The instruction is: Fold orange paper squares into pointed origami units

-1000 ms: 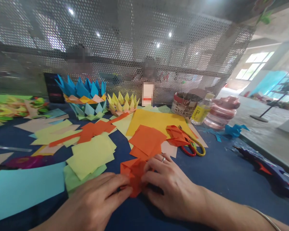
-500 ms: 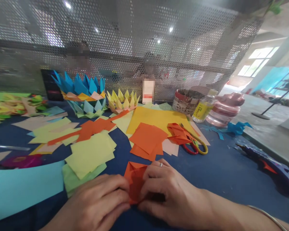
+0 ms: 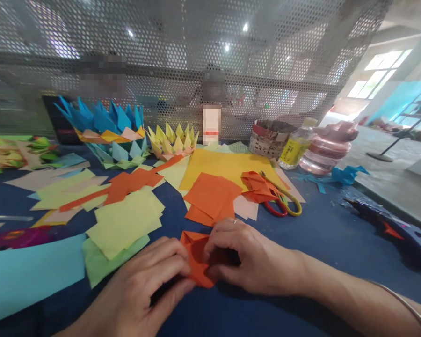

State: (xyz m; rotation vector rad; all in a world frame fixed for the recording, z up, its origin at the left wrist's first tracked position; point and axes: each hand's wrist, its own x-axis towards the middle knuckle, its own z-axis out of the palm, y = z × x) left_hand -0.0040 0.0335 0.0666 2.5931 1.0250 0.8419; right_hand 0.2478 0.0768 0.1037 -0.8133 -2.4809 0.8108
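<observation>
A small piece of orange paper [image 3: 199, 252] with folded edges lies on the blue table between my hands. My left hand [image 3: 150, 276] closes on its left edge with thumb and fingers. My right hand [image 3: 238, 255] grips its right side, fingers curled, covering that part of the sheet. Just beyond is a stack of orange squares [image 3: 213, 196]. A folded orange paper piece [image 3: 257, 187] sits next to scissors [image 3: 282, 201] with one red and one yellow handle. Pale yellow paper squares [image 3: 122, 222] lie to the left, over green ones [image 3: 108, 262].
Behind stand blue paper points [image 3: 105, 119] and a yellow paper crown [image 3: 173, 140]. A woven basket [image 3: 270, 138], a yellow-labelled bottle [image 3: 294, 150] and a pink bottle [image 3: 326, 147] are at the back right. A glue gun [image 3: 389, 229] lies right; a turquoise sheet [image 3: 35, 271] lies left.
Both hands stay on the orange paper, whose lower edge has turned slightly to the right. My right fingers have shifted along its right side. The whole view has moved a little.
</observation>
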